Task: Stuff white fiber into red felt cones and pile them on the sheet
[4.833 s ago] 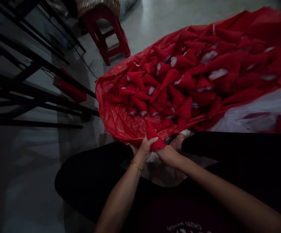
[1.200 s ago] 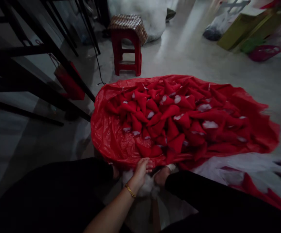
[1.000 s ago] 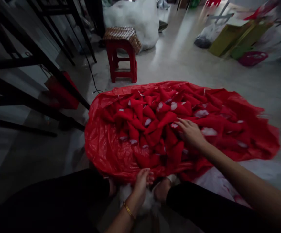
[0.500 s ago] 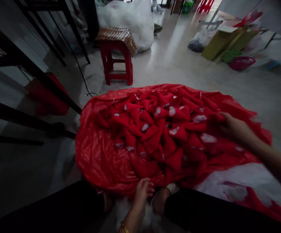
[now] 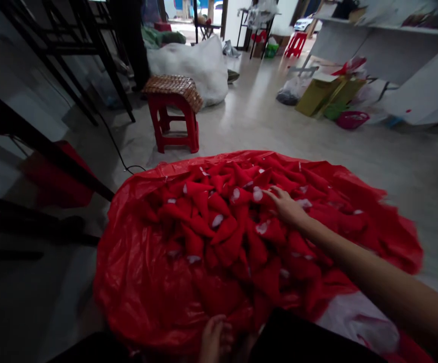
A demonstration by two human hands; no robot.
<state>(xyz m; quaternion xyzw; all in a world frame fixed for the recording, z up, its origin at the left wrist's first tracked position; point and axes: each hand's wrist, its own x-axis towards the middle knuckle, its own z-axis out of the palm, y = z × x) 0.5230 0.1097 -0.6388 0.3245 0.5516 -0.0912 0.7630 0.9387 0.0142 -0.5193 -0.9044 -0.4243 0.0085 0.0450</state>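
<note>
Reaching from the right, the loosely spread right hand is among the red cones piled on red plastic; the left hand, half-open and seemingly empty, lies nearer, beyond the pile's near side.

The single view looks from the person's head, facing forward and down — close above the left hand, which sits at the bottom edge, with the right hand farther out. It takes in the red sheet around and beyond the hands — then the floor, past the stool, to a bright opening.
</note>
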